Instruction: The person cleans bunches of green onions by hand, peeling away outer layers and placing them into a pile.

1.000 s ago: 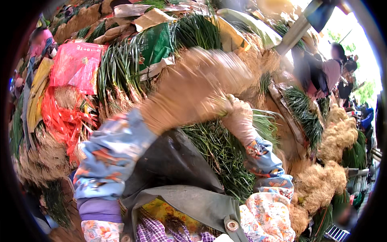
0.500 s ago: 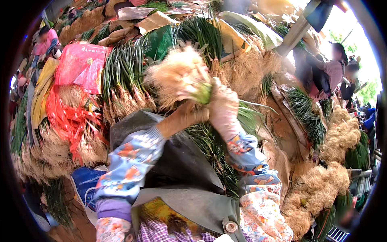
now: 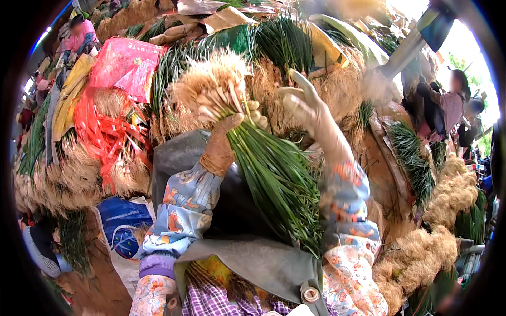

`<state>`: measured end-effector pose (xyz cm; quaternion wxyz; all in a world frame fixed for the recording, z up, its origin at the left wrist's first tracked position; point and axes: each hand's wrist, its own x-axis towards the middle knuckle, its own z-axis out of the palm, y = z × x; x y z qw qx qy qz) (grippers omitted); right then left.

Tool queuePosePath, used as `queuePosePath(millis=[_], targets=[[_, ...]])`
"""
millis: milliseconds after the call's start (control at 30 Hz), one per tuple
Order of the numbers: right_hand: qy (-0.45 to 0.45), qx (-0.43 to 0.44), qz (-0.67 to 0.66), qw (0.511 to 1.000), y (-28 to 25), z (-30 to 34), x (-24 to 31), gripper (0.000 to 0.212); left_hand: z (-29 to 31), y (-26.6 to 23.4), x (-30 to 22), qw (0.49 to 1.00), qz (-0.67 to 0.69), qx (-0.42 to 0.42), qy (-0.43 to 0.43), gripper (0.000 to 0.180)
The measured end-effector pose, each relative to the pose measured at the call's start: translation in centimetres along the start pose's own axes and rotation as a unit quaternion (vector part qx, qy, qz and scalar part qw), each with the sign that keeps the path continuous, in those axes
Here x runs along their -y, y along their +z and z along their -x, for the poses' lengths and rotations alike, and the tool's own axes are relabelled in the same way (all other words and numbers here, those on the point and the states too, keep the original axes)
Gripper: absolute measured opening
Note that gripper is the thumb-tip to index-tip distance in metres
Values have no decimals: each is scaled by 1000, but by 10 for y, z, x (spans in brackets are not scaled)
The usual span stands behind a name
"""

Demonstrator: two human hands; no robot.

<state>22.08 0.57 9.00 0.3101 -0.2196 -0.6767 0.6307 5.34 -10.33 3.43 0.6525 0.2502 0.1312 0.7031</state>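
Note:
Upright before me, a bunch of scallions point(image 3: 263, 166) has its pale, bushy roots at the top and its green leaves hanging down to the right. My left hand point(image 3: 226, 134), in a soiled glove, is closed around the bunch just below the white bulb ends. To the right of the roots my right hand point(image 3: 316, 113) is raised, gloved, fingers apart, touching nothing. Below the bunch, a dark apron point(image 3: 226, 210) covers my lap.
Bundles of scallions point(image 3: 282, 45) with shaggy roots lie across the far side. At the left are a pink-red plastic sack point(image 3: 126, 68) and a blue bag point(image 3: 126, 216). Root bundles point(image 3: 416, 258) line the right. People sit at far left and right.
The bunch has turned from root end toward me to leaves hanging down. My right hand has let go of it and opened to the right. The left hand still grips.

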Motion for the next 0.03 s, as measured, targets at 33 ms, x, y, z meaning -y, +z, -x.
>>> queuePosePath(millis=[33], targets=[[8,3,-7,1000,3,3,-9,97,-1,-5,0,998,21,52,1,44]])
